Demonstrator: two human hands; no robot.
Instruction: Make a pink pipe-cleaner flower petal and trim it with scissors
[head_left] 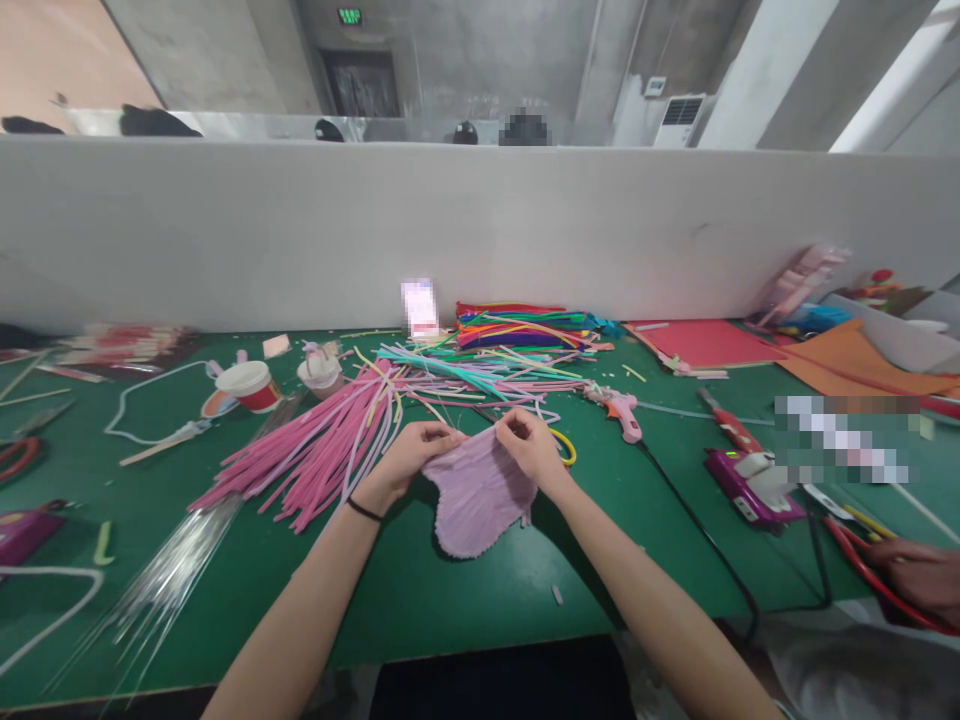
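Note:
Between my hands hangs a lilac piece with a wavy, rounded lower edge (484,500), apparently made of pipe cleaners laid side by side. My left hand (409,458) pinches its upper left edge. With thumb and fingers together, my right hand (534,448) grips the upper right edge. Just behind the right hand, the yellow handle of scissors (566,447) shows in part. A large bundle of pink pipe cleaners (307,450) lies left of my left hand, with lilac ones mixed in.
A pink glue gun (624,415) lies to the right, its black cord running forward. Several coloured pipe cleaners (525,335) lie at the back, near a propped phone (420,307). Farther left are a paper cup (249,385) and thin wires (180,550). A co-worker's hand (919,575) is at far right.

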